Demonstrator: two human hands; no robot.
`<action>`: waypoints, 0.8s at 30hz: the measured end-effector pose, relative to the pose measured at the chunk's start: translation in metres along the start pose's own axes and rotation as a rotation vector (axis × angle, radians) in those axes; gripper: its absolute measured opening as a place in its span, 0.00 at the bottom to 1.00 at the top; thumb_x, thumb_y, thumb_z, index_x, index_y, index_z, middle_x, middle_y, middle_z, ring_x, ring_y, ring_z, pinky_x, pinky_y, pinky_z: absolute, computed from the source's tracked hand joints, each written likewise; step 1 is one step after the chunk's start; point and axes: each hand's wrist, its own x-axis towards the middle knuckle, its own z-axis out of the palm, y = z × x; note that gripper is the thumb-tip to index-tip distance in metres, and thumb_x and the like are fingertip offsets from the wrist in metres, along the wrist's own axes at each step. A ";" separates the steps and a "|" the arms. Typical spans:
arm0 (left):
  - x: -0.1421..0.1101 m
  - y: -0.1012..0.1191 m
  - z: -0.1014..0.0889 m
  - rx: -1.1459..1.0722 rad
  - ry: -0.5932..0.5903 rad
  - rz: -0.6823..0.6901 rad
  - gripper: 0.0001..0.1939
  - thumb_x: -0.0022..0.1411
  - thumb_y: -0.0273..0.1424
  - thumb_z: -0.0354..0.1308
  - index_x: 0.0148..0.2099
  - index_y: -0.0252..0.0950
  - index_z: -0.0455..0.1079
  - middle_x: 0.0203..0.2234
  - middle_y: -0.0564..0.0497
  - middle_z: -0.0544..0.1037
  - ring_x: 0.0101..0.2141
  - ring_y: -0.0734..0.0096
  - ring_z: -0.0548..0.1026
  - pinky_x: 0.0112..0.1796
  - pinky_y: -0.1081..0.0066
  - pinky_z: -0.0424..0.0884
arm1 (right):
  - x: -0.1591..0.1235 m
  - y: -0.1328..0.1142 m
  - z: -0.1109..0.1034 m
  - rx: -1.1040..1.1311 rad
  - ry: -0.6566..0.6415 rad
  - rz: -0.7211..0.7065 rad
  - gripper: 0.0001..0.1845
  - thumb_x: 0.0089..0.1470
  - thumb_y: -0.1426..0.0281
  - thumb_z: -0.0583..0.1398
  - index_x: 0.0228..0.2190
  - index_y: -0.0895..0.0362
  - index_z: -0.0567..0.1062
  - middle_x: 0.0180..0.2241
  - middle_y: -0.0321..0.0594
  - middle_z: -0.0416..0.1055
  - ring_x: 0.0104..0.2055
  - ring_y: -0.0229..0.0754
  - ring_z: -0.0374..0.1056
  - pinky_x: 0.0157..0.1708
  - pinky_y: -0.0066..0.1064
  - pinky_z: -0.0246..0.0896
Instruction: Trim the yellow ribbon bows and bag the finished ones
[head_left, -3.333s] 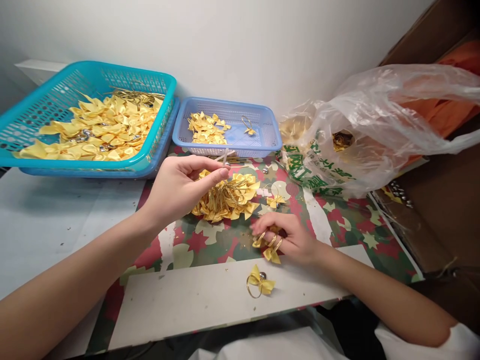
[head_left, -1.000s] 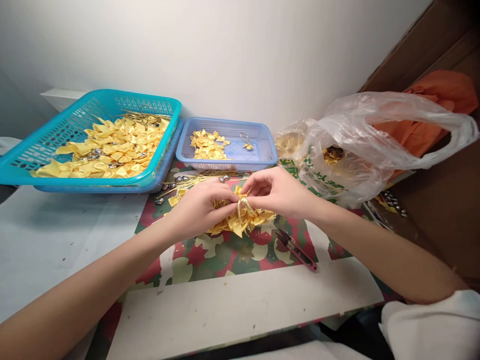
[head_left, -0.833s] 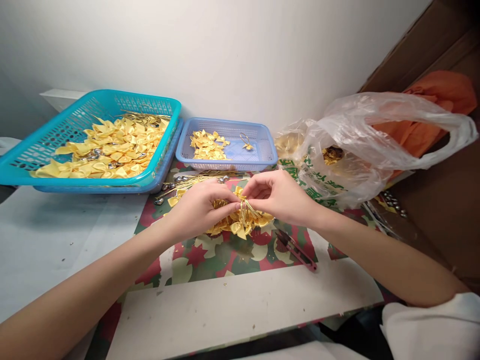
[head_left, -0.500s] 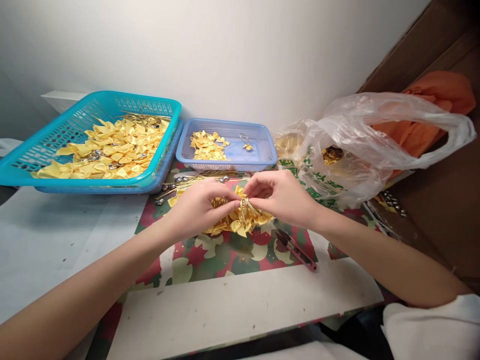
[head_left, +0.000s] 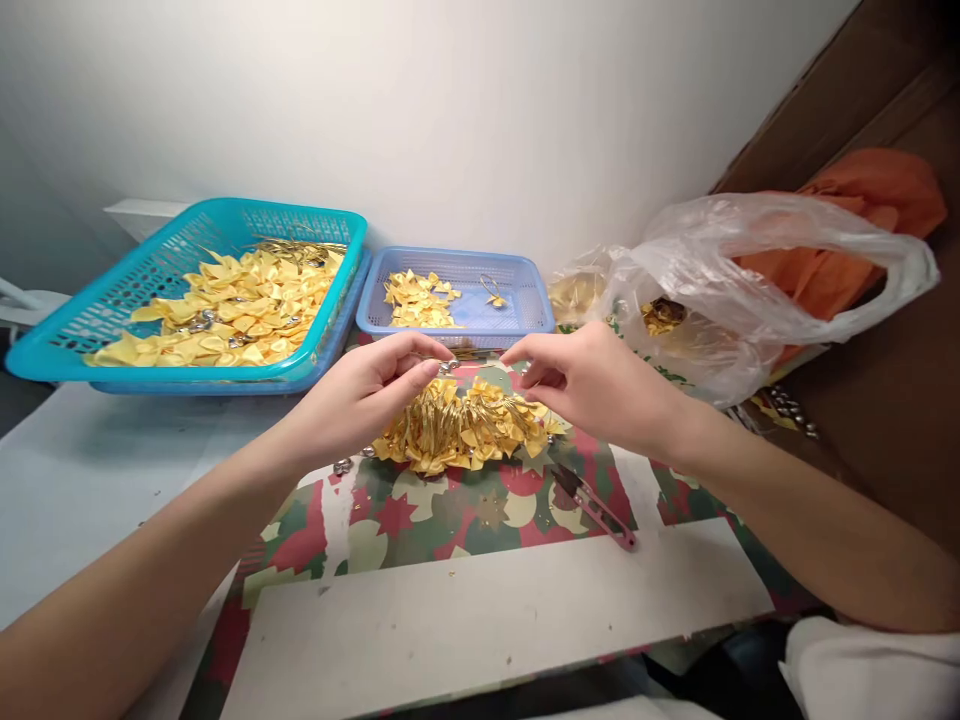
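Bows (head_left: 469, 430) lie near the right grip (head_left: 517, 371), slightly spread, and left grip (head_left: 444, 362), hold unclear.

Left hand (head_left: 371, 388) and right hand (head_left: 604, 390) now apart, yellow bow pile (head_left: 469, 425) more exposed.

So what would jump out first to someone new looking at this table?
Probably the big turquoise plastic basket at the left, heaped with yellow satin bows. Next, the long bunch of yellow bows with gold ties in the middle, just below the two bare hands.
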 end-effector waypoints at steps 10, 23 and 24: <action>0.005 0.012 0.002 -0.955 0.306 0.093 0.03 0.62 0.28 0.61 0.36 0.41 0.70 0.14 0.60 0.53 0.18 0.77 0.52 0.19 0.80 0.58 | 0.012 -0.011 -0.032 -0.262 0.170 -0.237 0.10 0.59 0.77 0.54 0.39 0.56 0.73 0.28 0.38 0.71 0.33 0.39 0.67 0.32 0.30 0.58; 0.012 0.017 0.021 -0.832 0.294 0.122 0.05 0.60 0.25 0.59 0.32 0.38 0.72 0.19 0.57 0.61 0.21 0.80 0.59 0.23 0.80 0.61 | 0.029 -0.001 -0.019 -0.138 0.319 -0.484 0.11 0.60 0.80 0.49 0.35 0.55 0.68 0.31 0.36 0.67 0.34 0.36 0.64 0.36 0.31 0.61; 0.012 0.017 0.022 -0.795 0.278 0.104 0.04 0.59 0.24 0.59 0.32 0.37 0.73 0.19 0.56 0.62 0.21 0.80 0.59 0.23 0.80 0.61 | 0.028 0.002 -0.016 -0.120 0.329 -0.491 0.11 0.60 0.80 0.49 0.35 0.55 0.68 0.32 0.37 0.68 0.35 0.36 0.64 0.36 0.31 0.61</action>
